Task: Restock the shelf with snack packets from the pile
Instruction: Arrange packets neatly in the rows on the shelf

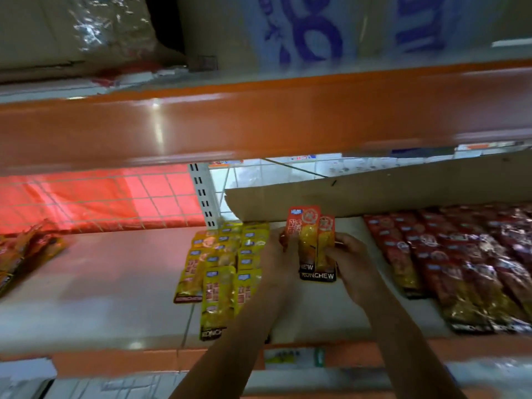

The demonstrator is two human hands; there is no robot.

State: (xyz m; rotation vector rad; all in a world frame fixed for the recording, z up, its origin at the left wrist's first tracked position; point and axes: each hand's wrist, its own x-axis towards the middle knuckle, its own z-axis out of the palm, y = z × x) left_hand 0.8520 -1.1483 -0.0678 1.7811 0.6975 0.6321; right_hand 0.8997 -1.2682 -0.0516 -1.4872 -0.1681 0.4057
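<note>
head view | left hand (277,251) and right hand (353,264) are both gripping the orange snack packets (312,243) by their side edges, holding them upright between them over the shelf (115,283) | yellow packets (221,272) are lying just left of the left hand, red packets (460,263) right of the right hand | packets are looking light, floppy and slick, so I'd keep pinching the edges

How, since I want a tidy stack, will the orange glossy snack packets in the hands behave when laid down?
The orange glossy snack packets stand upright between the left hand and right hand without drooping, so probably fairly stiff and light. Their shiny film suggests they may slide; the yellow snack packets beside them lie overlapped and skewed.
</note>
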